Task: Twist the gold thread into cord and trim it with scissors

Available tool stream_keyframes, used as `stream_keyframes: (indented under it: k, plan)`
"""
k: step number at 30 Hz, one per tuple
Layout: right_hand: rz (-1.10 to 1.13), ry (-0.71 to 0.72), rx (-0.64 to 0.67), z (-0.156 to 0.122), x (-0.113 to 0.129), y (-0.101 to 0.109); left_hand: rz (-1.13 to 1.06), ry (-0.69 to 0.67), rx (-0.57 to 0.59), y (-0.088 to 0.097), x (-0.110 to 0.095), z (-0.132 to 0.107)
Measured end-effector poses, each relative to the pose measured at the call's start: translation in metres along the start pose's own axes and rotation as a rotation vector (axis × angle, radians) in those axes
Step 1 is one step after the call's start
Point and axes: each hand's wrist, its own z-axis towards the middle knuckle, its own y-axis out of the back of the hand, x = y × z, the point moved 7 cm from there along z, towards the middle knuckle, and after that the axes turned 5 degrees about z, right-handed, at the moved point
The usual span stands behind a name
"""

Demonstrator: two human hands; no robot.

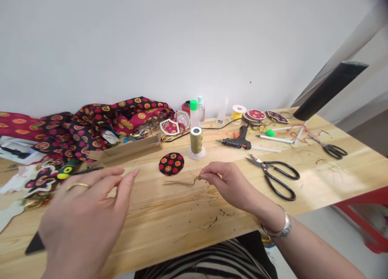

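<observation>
My right hand rests on the wooden table, its fingertips pinched on a small bundle of gold thread strands that lie to its left. My left hand hovers over the table's left part with fingers stretched out and apart, a ring on one finger, holding nothing. A round patch of black fabric with red and yellow dots lies just beyond the strands. A spool of gold thread stands upright behind it.
Large black scissors lie right of my right hand, a black glue gun behind them. Smaller scissors sit far right. Patterned cloth, a cardboard box, bottles and round patches line the back.
</observation>
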Motion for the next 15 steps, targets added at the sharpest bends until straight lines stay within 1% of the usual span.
stream_keyframes:
  k: [1,2,3,4,5,6,7,8,10,11,13,15]
  plan:
    - [-0.022,0.010,0.009,-0.001,0.002,-0.001,0.093,-0.076,-0.041,0.000,-0.012,-0.002]
    - [-0.043,0.017,0.021,-0.001,0.004,-0.002,0.096,-0.094,-0.087,-0.001,-0.021,-0.004]
    - [-0.060,0.022,0.033,-0.002,0.005,-0.003,0.015,-0.116,-0.134,-0.002,-0.030,-0.007]
    - [-0.073,0.030,0.043,-0.003,0.007,-0.005,-0.087,-0.136,-0.061,-0.013,-0.039,-0.008]
    - [-0.084,0.044,0.050,-0.003,0.008,-0.006,-0.196,-0.148,0.065,-0.028,-0.048,-0.010]
    - [-0.094,0.061,0.054,-0.004,0.010,-0.007,-0.314,-0.131,0.192,-0.044,-0.054,-0.013]
    - [-0.104,0.079,0.061,-0.005,0.013,-0.008,-0.420,-0.114,0.279,-0.057,-0.059,-0.017]
    - [-0.114,0.100,0.071,-0.006,0.015,-0.009,-0.483,-0.067,0.352,-0.070,-0.061,-0.022]
    - [-0.131,0.137,0.098,-0.007,0.020,-0.011,-0.534,0.001,0.451,-0.091,-0.060,-0.032]
    - [-0.138,0.152,0.114,-0.007,0.022,-0.012,-0.540,0.014,0.494,-0.098,-0.060,-0.036]
    - [-0.155,0.177,0.139,-0.008,0.025,-0.013,-0.533,0.009,0.573,-0.108,-0.059,-0.044]
    - [-0.174,0.189,0.150,-0.008,0.025,-0.014,-0.511,-0.030,0.643,-0.112,-0.059,-0.050]
